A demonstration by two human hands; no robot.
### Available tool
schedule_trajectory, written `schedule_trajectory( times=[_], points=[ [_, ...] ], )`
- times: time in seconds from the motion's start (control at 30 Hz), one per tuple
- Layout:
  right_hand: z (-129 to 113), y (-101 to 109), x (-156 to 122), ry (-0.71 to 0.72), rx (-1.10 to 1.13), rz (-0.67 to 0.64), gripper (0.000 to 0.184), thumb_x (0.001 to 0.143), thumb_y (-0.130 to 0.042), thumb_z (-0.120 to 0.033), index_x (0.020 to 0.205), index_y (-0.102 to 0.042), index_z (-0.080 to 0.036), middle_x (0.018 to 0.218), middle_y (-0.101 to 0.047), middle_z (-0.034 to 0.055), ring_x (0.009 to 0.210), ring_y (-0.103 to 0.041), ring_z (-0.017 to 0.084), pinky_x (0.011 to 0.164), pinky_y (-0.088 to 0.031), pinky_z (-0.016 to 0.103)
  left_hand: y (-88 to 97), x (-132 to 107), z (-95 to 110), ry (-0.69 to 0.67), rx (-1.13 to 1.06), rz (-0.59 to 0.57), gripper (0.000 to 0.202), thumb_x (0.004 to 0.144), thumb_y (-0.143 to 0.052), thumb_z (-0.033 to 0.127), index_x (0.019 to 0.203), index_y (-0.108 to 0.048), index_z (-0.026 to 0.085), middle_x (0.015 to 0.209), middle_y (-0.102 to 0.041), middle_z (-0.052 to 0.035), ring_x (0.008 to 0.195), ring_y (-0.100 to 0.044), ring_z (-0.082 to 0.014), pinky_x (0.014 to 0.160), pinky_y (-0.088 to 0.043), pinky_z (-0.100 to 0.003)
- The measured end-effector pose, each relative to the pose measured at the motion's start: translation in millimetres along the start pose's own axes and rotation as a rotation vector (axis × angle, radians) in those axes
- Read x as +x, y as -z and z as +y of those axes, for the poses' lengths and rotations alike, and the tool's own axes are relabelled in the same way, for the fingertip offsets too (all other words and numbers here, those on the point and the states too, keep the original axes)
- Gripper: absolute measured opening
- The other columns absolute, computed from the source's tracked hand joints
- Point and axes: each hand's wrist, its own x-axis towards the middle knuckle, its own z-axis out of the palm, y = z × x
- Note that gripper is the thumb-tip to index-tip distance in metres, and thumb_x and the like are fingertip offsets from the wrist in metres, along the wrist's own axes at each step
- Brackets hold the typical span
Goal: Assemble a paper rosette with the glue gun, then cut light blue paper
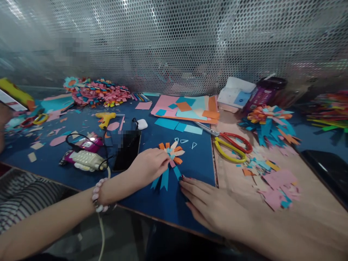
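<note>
Flat paper rosette (171, 153), orange-cream strips, blue tails (164, 179) notched, left of metal-bladed scissors (215, 133). Left hand (148, 165): fingers bunched at rosette, grip unclear. Right hand (214, 206): fingers extended, touching one tail.

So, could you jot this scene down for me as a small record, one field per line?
Left hand: at the centre of the rosette; pinching or pressing unclear
Right hand: fingers extended, fingertips at a blue tail
Rosette: orange and cream with blue tails, on the blue table
Scissors: red and yellow handles, right of the rosette
Paper: coloured sheets beyond the rosette
Glue gun: yellow, beyond the phone
Scraps: several colours, including on the brown surface
</note>
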Motion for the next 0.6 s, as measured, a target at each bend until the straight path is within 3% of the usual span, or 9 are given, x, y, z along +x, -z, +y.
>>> schedule_trajectory(
  times=[0.3,0.6],
  points=[
    [2.8,-9.5,4.3,0.017,0.0,-0.003,0.033,0.093,-0.043,-0.018,0.11,-0.067,-0.003,0.113,-0.068,0.0147,0.111,-0.061,0.025,0.098,-0.052,0.035,-3.5,-3.4,11.2,-0.021,-0.025,0.0,0.02,0.093,-0.045,0.018,0.088,-0.065,0.016,0.083,-0.067,-0.0046,0.084,-0.063,-0.0187,0.078,-0.049,-0.032],
    [3.7,-5.5,5.3,0.044,-0.05,-0.037,0.036,0.094,-0.038,-0.017,0.109,-0.067,-0.004,0.115,-0.067,0.0145,0.11,-0.062,0.026,0.096,-0.054,0.035,-5.1,-1.6,15.7,-0.053,-0.045,-0.006,0.024,0.094,-0.042,0.018,0.086,-0.065,0.015,0.082,-0.067,-0.0054,0.082,-0.063,-0.018,0.079,-0.049,-0.032]
  ],
)
